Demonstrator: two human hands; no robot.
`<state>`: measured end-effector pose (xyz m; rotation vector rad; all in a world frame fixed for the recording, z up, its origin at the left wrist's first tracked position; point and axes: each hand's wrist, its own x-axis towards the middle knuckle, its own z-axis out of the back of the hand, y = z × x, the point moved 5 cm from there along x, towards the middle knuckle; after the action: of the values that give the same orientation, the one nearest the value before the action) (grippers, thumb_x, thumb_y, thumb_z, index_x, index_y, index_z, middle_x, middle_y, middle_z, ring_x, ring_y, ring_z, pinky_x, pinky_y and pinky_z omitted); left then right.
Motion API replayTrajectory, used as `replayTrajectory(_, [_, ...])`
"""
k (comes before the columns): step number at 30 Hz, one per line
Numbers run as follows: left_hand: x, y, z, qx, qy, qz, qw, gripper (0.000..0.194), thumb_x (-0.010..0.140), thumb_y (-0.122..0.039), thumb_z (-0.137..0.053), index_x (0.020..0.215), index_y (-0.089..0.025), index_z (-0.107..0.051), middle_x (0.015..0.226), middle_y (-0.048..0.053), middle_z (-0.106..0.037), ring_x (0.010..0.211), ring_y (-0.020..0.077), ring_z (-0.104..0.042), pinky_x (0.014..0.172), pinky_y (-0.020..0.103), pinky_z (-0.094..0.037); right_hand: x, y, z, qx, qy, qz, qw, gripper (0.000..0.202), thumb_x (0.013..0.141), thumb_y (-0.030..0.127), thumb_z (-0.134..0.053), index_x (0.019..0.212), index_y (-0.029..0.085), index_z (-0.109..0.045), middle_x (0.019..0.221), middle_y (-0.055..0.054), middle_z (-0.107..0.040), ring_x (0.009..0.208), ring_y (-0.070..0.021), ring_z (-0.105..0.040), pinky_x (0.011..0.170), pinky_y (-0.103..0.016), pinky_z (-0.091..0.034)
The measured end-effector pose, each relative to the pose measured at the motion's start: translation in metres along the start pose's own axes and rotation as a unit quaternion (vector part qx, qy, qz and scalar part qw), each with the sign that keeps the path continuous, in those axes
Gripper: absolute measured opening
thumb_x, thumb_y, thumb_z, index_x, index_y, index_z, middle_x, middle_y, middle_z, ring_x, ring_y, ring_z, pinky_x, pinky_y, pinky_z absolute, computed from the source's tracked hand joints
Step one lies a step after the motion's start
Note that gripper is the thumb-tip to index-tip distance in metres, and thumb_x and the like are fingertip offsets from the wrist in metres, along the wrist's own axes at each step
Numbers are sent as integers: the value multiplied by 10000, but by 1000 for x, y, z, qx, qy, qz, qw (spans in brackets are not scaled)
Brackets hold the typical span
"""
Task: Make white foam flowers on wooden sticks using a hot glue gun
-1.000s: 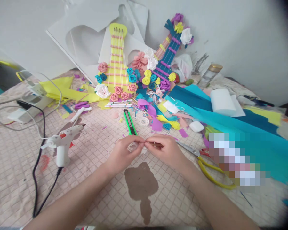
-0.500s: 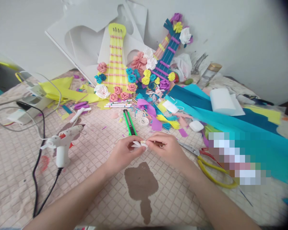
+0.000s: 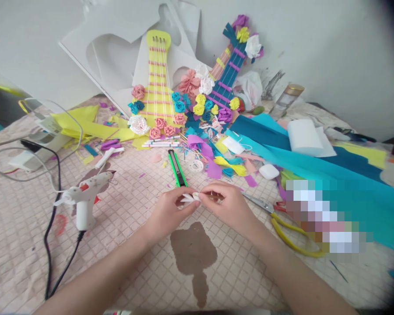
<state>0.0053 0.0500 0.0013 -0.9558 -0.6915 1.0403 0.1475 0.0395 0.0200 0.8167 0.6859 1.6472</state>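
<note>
A small piece of folded white paper (image 3: 188, 198) is pinched between my two hands over the middle of the table. My left hand (image 3: 169, 208) is closed on its left side, thumb in front. At the other end, the fingertips of my right hand (image 3: 226, 199) press on the white paper. A thin brownish stick-like bit shows between the right fingers, mostly hidden by them. Just behind my left fingers lies a green utility knife (image 3: 176, 168). Scissors with yellow handles (image 3: 282, 227) rest to the right of my right hand.
A white glue gun (image 3: 85, 199) with a black cord stands at left. Behind are a yellow paper guitar (image 3: 158, 87) and a blue one (image 3: 228, 76), both with paper flowers. Teal crepe paper (image 3: 315, 162) and a white roll (image 3: 305, 138) lie at right, scraps between.
Both hands stay in nearly the same place. The right fingers have shifted slightly on the white paper, and the view has moved a little.
</note>
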Motion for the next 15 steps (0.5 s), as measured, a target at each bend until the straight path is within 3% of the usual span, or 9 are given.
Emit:
replayTrajectory(7, [-2,-2,-1,24,-7,-21,999,223,778,-256,-597,992,-194,-609,868,27,-686,736,132,-634,642,228,-516,1,-1,0,8,15,-4,1000,108,766,157,-558,696,160,-641,695,-19,-632,618,-113,-529,554,-229,-387])
replayTrajectory(10, [-3,-5,1,46,-29,-56,997,216,775,-219,-597,989,-198,-574,936,23,-671,776,124,-635,667,221,-517,2,-2,0,11,18,-2,1000,121,773,153,-549,699,158,-646,695,-22,-633,625,-114,-531,556,-228,-390])
replayTrajectory(15, [-5,-12,1,94,-19,-132,987,122,800,-189,-567,920,-197,-589,862,15,-682,788,135,-641,742,256,-507,2,-3,1,13,14,-9,1000,119,755,129,-556,682,165,-642,682,-10,-635,634,-112,-542,565,-221,-401])
